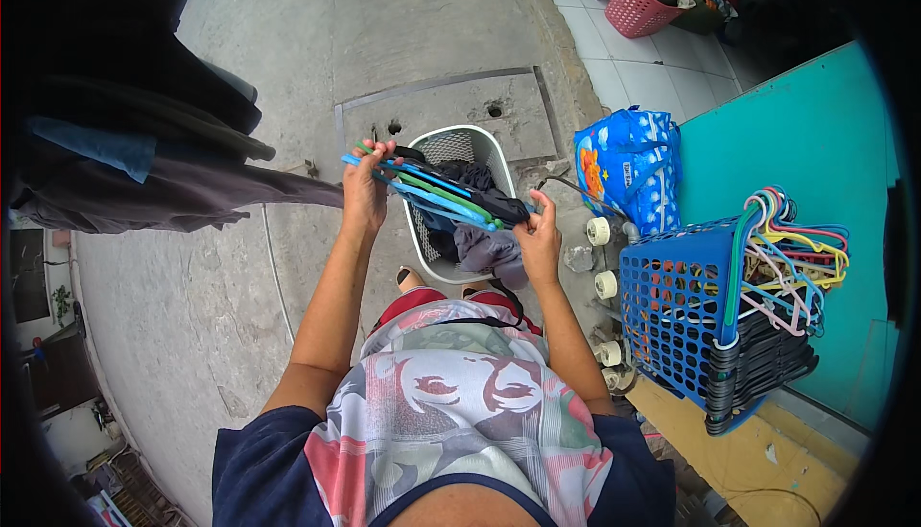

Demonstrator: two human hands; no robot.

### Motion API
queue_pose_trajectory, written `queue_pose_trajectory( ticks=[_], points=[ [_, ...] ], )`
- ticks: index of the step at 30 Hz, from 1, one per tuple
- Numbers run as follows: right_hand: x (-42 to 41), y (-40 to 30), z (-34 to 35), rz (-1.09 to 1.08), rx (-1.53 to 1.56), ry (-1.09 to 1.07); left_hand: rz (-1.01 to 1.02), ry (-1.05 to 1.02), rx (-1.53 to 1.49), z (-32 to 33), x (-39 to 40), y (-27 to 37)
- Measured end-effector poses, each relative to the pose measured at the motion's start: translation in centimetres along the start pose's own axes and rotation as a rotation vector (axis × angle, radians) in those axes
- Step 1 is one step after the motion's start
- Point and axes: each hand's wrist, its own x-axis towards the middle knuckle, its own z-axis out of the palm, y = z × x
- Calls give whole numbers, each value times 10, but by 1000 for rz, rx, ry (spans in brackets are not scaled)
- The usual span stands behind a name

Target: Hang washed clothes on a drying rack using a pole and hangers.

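Note:
Several plastic clothes hangers [439,192], light blue and green, are stretched between my two hands above a basket, with dark cloth beside them. At their left end, my left hand [368,185] grips them between thumb and fingers. My right hand [541,236] pinches the other end, where a black piece, cloth or hanger, meets the fingers; which one I cannot tell. Under the hangers stands a white-rimmed laundry basket [509,167] holding dark clothes and a grey-purple garment [489,254] draped toward its near rim.
Dark clothes [144,167] hang at the left. On the right, a blue plastic basket [673,311] bears many coloured and black hangers [791,261] beside a teal panel [777,146]. A blue patterned bag [633,167], round white fittings [606,284] and a pink basket [637,9] are also there.

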Motion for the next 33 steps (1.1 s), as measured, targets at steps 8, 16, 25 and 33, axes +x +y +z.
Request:
queue_pose_trajectory(
  ticks=[8,16,25,33],
  points=[
    [-3,0,-3,-17,-140,-35,24,91,-35,-53,34,-11],
    [1,22,-33,129,428,121,-426,621,-744,-114,59,-6],
    [42,40,25,145,272,-194,-615,108,-787,-77,36,-13],
    [35,36,54,745,1201,-388,-593,-91,-1088,-58,-18,-64]
  ],
)
